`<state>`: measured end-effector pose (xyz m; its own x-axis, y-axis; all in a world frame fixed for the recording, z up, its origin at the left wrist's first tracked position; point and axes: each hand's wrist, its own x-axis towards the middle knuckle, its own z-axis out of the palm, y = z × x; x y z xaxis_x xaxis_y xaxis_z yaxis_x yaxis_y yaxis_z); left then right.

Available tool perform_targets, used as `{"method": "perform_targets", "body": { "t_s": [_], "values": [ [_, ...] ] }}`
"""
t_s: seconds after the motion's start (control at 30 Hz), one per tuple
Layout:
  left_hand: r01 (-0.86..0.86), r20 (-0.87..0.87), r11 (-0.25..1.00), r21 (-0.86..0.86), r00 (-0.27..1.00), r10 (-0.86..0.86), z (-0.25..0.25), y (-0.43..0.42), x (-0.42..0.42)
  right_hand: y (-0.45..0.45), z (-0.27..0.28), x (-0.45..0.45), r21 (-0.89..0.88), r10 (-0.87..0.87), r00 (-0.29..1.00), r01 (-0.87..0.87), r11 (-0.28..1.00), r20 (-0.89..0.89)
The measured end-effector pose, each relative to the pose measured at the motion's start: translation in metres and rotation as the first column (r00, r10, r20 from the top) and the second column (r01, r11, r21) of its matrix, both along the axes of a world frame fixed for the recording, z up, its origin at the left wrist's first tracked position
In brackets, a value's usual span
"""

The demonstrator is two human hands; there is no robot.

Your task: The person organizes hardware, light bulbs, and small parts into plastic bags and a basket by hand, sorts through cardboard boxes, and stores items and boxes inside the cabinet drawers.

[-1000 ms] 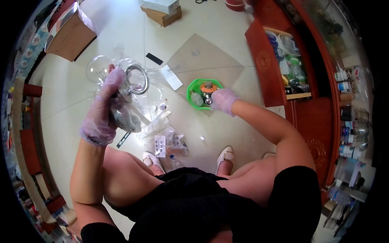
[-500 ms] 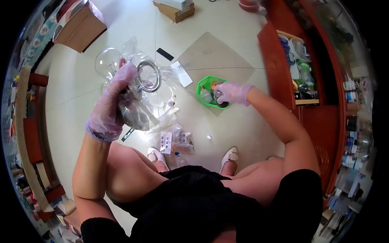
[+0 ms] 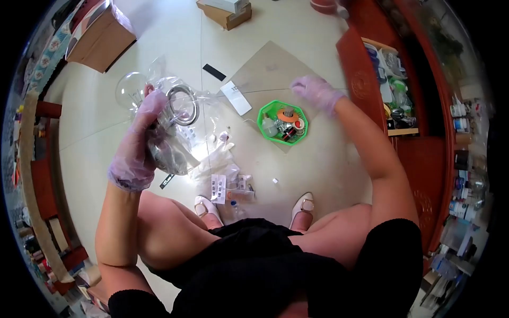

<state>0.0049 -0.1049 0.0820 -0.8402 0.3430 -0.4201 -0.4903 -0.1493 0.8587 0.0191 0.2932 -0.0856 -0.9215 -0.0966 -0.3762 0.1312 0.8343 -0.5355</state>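
In a thin, clear purplish glove, my left hand is closed round a bunch of clear plastic bags. A large clear light bulb sticks out beyond its fingers, and a shiny metal ring shows beside them among the plastic. My right hand, gloved likewise, hovers up and right of a green plastic basket, its fingers stretched out with nothing visible in them. Inside the basket lie an orange roll, a whitish translucent piece and several small items.
A clear brown-tinted sheet lies under the basket. Left of it are a white card and a black strip. Small packets lie near my shoes. At right stands an open drawer; a cardboard box is at upper left.
My right hand has come out of the green basket and moved up and right, uncovering its contents. The left hand, still gripping the bags and bulb, has shifted slightly left and down.
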Motion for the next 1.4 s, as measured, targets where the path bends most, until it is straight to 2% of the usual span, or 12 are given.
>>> {"method": "perform_targets", "body": {
  "t_s": [0.23, 0.4, 0.5, 0.6, 0.63, 0.77, 0.93, 1.03, 1.07, 1.17, 1.2, 1.4],
  "values": [
    [0.221, -0.200, 0.973, -0.060, 0.953, -0.229, -0.018, -0.014, -0.005, 0.020, -0.025, 0.019, 0.183, 0.159, 0.986, -0.147, 0.972, -0.057],
    [0.036, -0.013, 0.999, 0.039, 0.999, -0.035, -0.016, -0.010, -0.003, -0.028, -0.005, 0.015, 0.123, 0.133, 0.990, -0.138, 0.983, 0.048],
    [0.217, 0.043, 0.951, 0.219, 0.972, -0.232, -0.018, -0.005, -0.004, -0.045, -0.004, 0.014, 0.087, 0.358, 0.876, -0.349, 0.933, -0.325],
    [0.106, 0.132, 0.994, 0.020, 0.985, -0.108, -0.006, 0.005, 0.010, -0.074, -0.005, 0.010, -0.083, 0.358, 0.783, -0.458, 0.885, -0.509],
    [0.123, 0.236, 0.990, 0.067, 0.962, -0.135, -0.007, 0.001, 0.006, -0.086, 0.017, 0.007, -0.367, 0.151, 0.984, -0.176, 0.913, -0.097],
    [0.208, 0.130, 0.975, 0.078, 0.967, -0.217, -0.007, 0.019, 0.007, -0.097, 0.044, 0.012, -0.340, 0.172, 0.935, -0.278, 0.898, -0.310],
    [0.229, 0.078, 0.955, 0.190, 0.966, -0.247, -0.021, 0.022, 0.003, -0.117, 0.068, 0.021, -0.841, 0.020, 0.991, 0.102, 0.531, 0.133],
    [0.048, -0.026, 0.993, 0.104, 0.999, -0.045, -0.016, 0.039, 0.009, -0.139, 0.089, 0.034, -0.883, 0.183, 0.981, -0.025, 0.469, 0.070],
    [0.068, 0.013, 0.991, 0.111, 0.997, -0.070, -0.010, 0.043, 0.010, -0.150, 0.068, 0.031, -0.964, 0.289, 0.931, 0.165, 0.209, 0.222],
    [0.184, -0.058, 0.973, 0.136, 0.982, -0.178, -0.016, 0.049, 0.006, -0.164, 0.072, 0.036, -0.913, 0.217, 0.976, -0.112, 0.393, -0.026],
    [0.187, -0.059, 0.973, 0.136, 0.982, -0.180, -0.013, 0.048, 0.005, -0.155, 0.066, 0.022, -0.932, 0.271, 0.944, 0.085, 0.351, 0.189],
    [0.439, -0.097, 0.894, 0.091, 0.897, -0.431, -0.023, 0.044, 0.001, -0.127, 0.103, -0.008, -0.966, 0.041, 0.970, 0.233, 0.111, 0.239]
  ]
}}
